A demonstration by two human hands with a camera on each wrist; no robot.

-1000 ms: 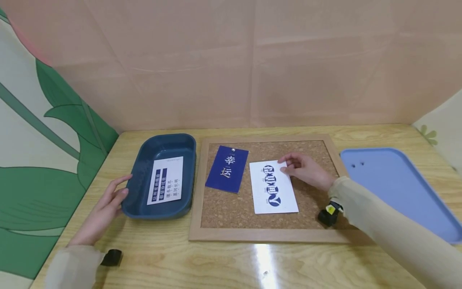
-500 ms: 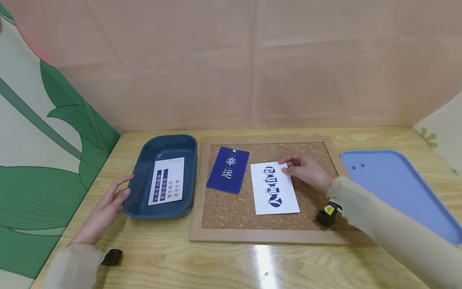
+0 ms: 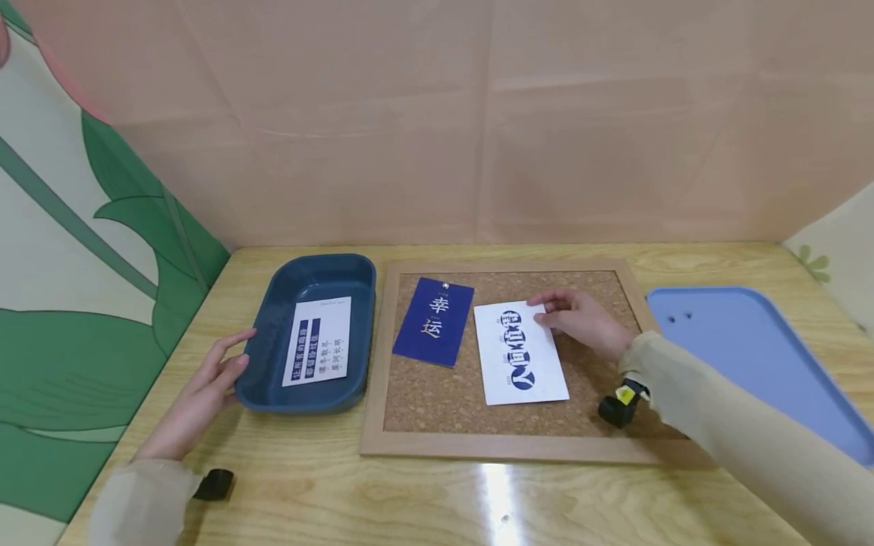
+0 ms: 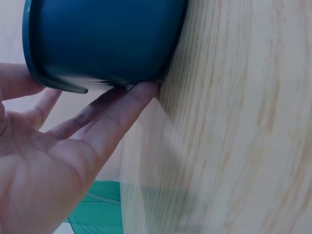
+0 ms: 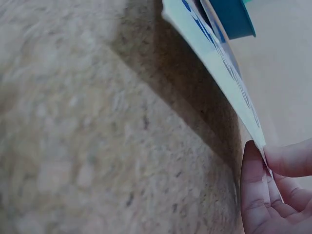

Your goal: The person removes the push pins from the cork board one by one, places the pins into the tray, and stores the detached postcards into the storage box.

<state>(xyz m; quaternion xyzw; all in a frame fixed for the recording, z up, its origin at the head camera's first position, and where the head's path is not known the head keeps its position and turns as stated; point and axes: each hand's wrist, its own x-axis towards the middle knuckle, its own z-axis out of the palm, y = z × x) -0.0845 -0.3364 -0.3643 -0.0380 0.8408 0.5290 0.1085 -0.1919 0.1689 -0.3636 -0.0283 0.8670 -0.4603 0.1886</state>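
My right hand [image 3: 580,322] pinches the upper right edge of a white card [image 3: 522,368] with dark blue lettering over the corkboard [image 3: 444,402]. In the right wrist view, the thumb [image 5: 290,158] lies on the card's face, fingers are behind it, and the card [image 5: 219,73] stands tilted off the cork with a shadow beneath. A dark blue card [image 3: 434,322] lies on the board's left part, with a small shiny pin at its top edge. At the left, my left hand [image 3: 205,387] touches the side of a dark teal tub [image 3: 247,379], its fingers fairly straight against the outer wall.
Another white printed card [image 3: 321,341] lies inside the tub. Right of the corkboard is a light blue tray [image 3: 744,356] bearing a couple of small dark pieces [image 3: 679,317]. A small object [image 3: 505,519] sits near the table's front. Behind rises a pinkish covered wall [image 3: 478,129].
Both hands keep their places, the white card stays pinched over the board. Only the head view has shifted slightly.
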